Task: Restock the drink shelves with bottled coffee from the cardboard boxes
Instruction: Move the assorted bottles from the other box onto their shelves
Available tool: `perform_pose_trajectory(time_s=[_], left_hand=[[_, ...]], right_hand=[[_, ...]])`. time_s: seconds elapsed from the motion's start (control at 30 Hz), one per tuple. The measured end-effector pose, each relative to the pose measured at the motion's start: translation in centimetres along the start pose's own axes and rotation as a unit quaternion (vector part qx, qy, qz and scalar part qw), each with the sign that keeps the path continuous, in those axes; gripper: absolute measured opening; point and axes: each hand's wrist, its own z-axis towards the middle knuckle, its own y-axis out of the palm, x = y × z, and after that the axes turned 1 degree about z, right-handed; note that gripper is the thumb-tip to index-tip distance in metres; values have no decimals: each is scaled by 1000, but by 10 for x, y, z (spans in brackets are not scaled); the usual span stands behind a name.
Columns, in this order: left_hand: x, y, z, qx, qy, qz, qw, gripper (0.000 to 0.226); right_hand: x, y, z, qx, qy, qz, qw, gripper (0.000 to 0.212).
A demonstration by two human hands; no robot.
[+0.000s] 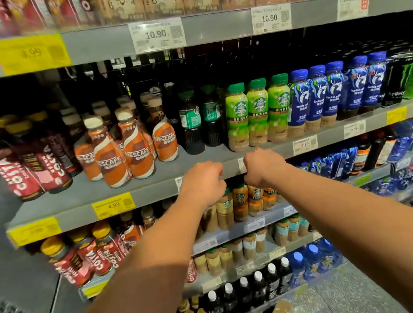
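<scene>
Restocking was judged well advanced: bottled coffee lined the shelves, a cardboard box was seen below, and the left hand and right hand were curled at their edge, the hold undeterminable.

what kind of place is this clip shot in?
Most likely a supermarket or convenience store drinks aisle. Tiered grey shelves carry rows of bottled coffee, such as Nescafe bottles and green Starbucks bottles, and printed price tags sit along the shelf edges.
</scene>
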Motion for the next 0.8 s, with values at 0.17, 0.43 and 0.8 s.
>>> perform_pose_trajectory(time_s=[0.17, 0.43, 0.8], left_hand=[[6, 4, -61, -48, -69, 53, 995, 23], [30, 22, -177, -113, -198, 72, 971, 26], [37, 45, -304, -163, -277, 61, 945, 25]], right_hand=[[-29, 14, -38, -21, -73, -2, 997, 32], [-63, 56, -110, -53, -173, 20, 983, 36], [-118, 112, -210, -129, -231, 12, 964, 34]])
